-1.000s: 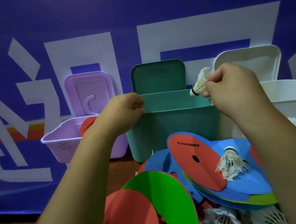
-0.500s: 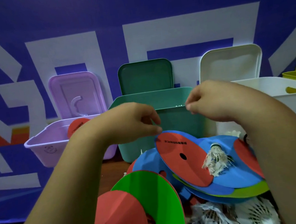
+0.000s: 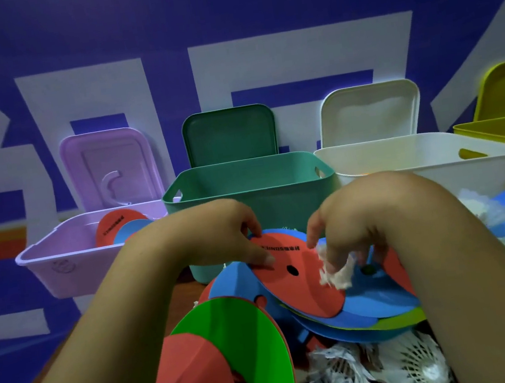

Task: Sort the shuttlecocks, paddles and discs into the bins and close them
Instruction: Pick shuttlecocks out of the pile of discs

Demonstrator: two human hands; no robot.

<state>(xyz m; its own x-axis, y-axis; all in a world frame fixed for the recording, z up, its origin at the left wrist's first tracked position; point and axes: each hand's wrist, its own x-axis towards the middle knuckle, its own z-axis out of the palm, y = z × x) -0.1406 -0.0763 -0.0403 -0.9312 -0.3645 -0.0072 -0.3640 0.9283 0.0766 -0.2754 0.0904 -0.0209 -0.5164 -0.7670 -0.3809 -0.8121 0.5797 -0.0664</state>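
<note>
Early going: the lilac bin [image 3: 62,267] at ten o'clock holds few discs [image 3: 115,228], lids [image 3: 229,135] up. The left hand [image 3: 218,237] pinches the red disc [image 3: 299,291]; the right hand [image 3: 364,218] curls over the shuttlecock [image 3: 336,275] lying on it (grip blurred, cannot tell).

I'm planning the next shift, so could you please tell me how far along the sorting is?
Done: a few discs lie in the purple bin. In hand: the left hand pinches a red disc, the right hand grasps a shuttlecock. Left: the pile of discs and shuttlecocks, and all visible lids stand open.
</note>
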